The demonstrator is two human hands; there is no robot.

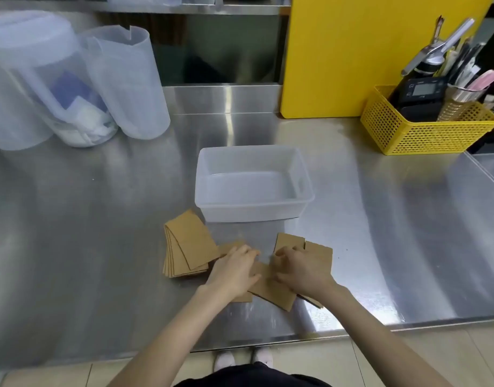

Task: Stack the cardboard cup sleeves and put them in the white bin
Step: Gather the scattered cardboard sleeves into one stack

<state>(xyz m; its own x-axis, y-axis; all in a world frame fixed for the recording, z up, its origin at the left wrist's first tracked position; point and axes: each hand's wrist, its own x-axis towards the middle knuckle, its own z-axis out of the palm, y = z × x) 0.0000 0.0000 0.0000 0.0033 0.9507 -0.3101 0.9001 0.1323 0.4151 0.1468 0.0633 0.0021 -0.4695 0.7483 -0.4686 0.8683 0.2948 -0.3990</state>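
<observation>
Left hand (pixel 234 270) and right hand (pixel 301 270) are pressing down on loose cardboard sleeves (pixel 271 289), fingers curled on them; whether they are pinching any, cannot tell. A fanned sleeve stack (pixel 188 245) is lying just left of the left fingers. White bin (pixel 252 208) is sitting just beyond the fingertips.

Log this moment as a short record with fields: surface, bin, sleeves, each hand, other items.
surface: steel counter
white bin: empty, upright, just beyond the sleeves
stacked sleeves: fanned pile, left of the hands, untouched
loose sleeves: scattered flat, overlapping, under both hands
left hand: palm down, resting on loose sleeves
right hand: palm down, fingers curled on loose sleeves
yellow basket: far right, holds utensils and a dark device
clear pitchers: far left, upright
task state: no sleeves in the bin yet
</observation>
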